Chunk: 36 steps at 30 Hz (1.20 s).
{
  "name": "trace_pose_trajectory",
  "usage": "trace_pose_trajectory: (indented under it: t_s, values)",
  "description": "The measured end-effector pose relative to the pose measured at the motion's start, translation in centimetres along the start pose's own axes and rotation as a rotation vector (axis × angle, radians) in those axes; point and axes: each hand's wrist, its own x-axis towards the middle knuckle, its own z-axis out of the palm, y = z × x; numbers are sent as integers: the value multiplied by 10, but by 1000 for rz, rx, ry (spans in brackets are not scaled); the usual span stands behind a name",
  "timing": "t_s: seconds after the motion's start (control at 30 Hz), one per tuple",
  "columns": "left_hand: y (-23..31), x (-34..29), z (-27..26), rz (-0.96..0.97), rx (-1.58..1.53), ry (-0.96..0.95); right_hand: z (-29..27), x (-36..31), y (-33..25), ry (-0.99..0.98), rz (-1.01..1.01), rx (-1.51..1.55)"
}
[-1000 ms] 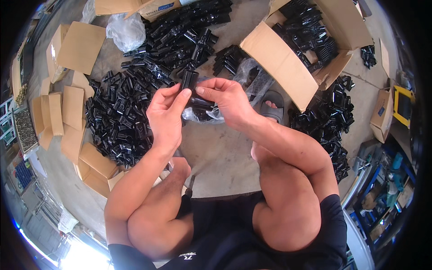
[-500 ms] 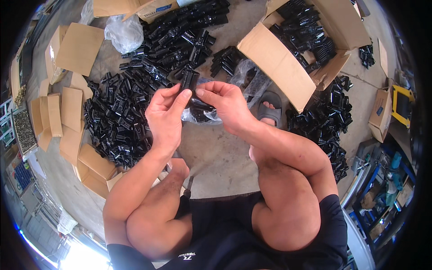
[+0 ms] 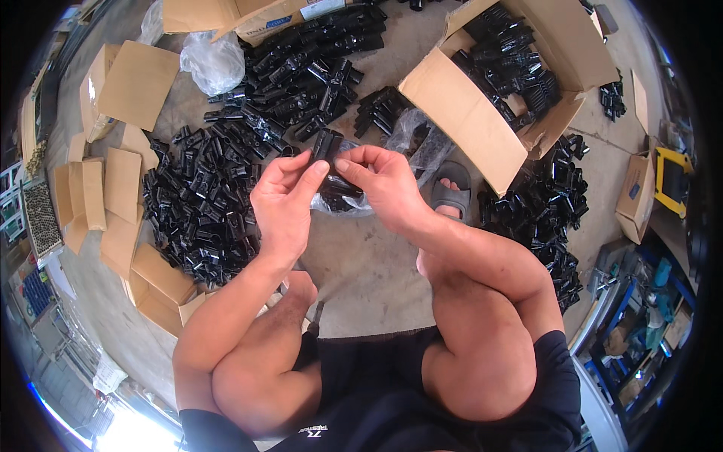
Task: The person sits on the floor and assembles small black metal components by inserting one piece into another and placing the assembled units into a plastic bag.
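Observation:
Between my hands is a glossy black tube-shaped fitting, its upper end tilted a little to the right. My left hand pinches it between thumb and fingers. From the other side my right hand closes its thumb and forefinger at the fitting's lower right edge. Below and behind it, clear plastic wrap with black parts in it lies on the floor, partly hidden by my hands. A large heap of short black fittings lies left of my left hand, and longer black joint pieces are piled beyond.
An open cardboard box holding black parts stands at the far right. Another heap of black fittings lies below it, near my sandal. Flattened and open cartons line the left side. A crumpled plastic bag rests at the far left.
Both hands and the fitting have shifted slightly right and down in the picture. The fitting is tilted more to the right; both hands keep their grip.

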Motion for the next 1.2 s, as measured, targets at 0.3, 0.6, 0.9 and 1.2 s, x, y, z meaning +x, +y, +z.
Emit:
trace_pose_trajectory:
  t_s: [0.3,0.6,0.9,1.2]
  values:
    - [2,-2,-1,-28,7,-1,0,-6,-10,-23,-44,-219]
    - [-1,-1,-2,-40,-4,6,-2,-2,-2,3,39,-19]
    - [1,-1,0,-42,-25,-22,-4,-1,3,35,-7,-108]
    - [4,-4,1,-41,16,-22,-10,-5,-3,-38,-215,-328]
